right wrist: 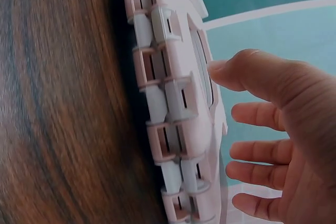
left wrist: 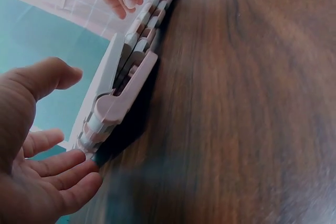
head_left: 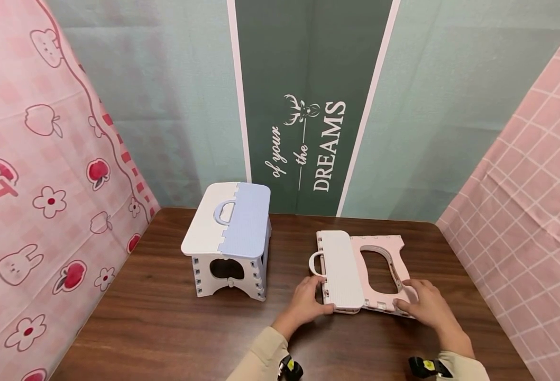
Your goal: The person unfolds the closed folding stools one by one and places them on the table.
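Observation:
A pink and white folding stool (head_left: 340, 270) lies folded flat on the table, its small white carrying handle (head_left: 315, 263) sticking out to the left. My left hand (head_left: 305, 301) is at its near left corner, fingertips right at the hinged edge and thumb spread apart, as the left wrist view shows. At the pink leg panel's (head_left: 361, 264) near right corner is my right hand (head_left: 427, 302), its fingers loosely extended. In the right wrist view, the right thumb (right wrist: 231, 72) overlaps the panel's oval opening.
A white and blue folding stool (head_left: 246, 219) stands unfolded on the brown wooden table (head_left: 165, 328), to the left. Behind the table hangs a green curtain with lettering (head_left: 329, 148). Pink patterned cloths (head_left: 46, 201) hang at both sides.

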`<state>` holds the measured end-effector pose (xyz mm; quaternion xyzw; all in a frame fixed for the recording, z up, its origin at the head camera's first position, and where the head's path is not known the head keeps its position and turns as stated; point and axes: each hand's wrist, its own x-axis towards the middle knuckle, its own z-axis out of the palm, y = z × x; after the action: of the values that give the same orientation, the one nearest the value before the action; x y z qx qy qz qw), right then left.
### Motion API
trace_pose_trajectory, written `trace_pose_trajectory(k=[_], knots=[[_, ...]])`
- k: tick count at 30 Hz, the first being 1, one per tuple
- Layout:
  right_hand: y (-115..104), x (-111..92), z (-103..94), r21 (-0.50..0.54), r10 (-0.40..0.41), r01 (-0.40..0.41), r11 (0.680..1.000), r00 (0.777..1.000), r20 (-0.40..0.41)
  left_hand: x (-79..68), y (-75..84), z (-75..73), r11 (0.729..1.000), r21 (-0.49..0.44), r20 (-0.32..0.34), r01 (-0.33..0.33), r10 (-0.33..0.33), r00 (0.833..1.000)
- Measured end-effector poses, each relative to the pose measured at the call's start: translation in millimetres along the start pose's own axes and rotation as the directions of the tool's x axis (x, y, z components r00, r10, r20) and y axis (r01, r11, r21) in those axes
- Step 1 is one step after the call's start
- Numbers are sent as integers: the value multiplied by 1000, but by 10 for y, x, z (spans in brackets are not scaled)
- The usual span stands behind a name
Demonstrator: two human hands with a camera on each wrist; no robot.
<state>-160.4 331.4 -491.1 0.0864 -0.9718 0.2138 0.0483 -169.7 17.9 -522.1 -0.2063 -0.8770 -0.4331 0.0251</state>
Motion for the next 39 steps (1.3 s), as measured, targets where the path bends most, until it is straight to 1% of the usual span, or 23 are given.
trace_pose_trajectory(k=[4,8,11,12,15,18,19,20,24,28,32,36,39], knots=[[82,-12,0,-17,10,-10,1000,1000,-3,4,-20,48,998,-47,10,38,-37,999],[174,-31,13,-12,-3,2,1000,1000,-17,-6,-20,73,991,-109,21,84,-82,996],[237,-42,24,7,-2,2,1000,1000,-19,-23,-20,87,985,-153,9,74,-74,997],[251,-45,25,12,4,-4,1000,1000,-17,-15,-79,138,988,-146,-9,44,-46,999],[281,-56,24,10,33,-33,999,999,-1,-21,-83,161,986,-163,-25,24,-28,999],[306,-65,25,4,65,-65,998,998,28,-13,-76,187,987,-155,-23,48,-52,998],[315,-66,26,0,72,-72,997,997,38,-19,-15,151,982,-171,-10,82,-85,996],[323,-67,27,-2,80,-80,997,996,47,-12,-11,160,981,-170,-9,93,-96,995],[348,-61,23,-4,94,-94,996,992,87,8,-17,203,980,-163,-26,114,-120,992],[353,-37,32,-17,70,-68,998,991,113,13,9,217,982,-137,-48,129,-136,989],[352,-3,56,-40,41,-36,999,992,122,18,7,229,980,-136,-58,148,-157,986],[352,0,62,-49,43,-37,998,993,113,30,-11,240,979,-143,-57,145,-154,986],[347,-9,61,-44,47,-42,998,993,105,37,1,234,977,-142,-53,159,-168,984]])
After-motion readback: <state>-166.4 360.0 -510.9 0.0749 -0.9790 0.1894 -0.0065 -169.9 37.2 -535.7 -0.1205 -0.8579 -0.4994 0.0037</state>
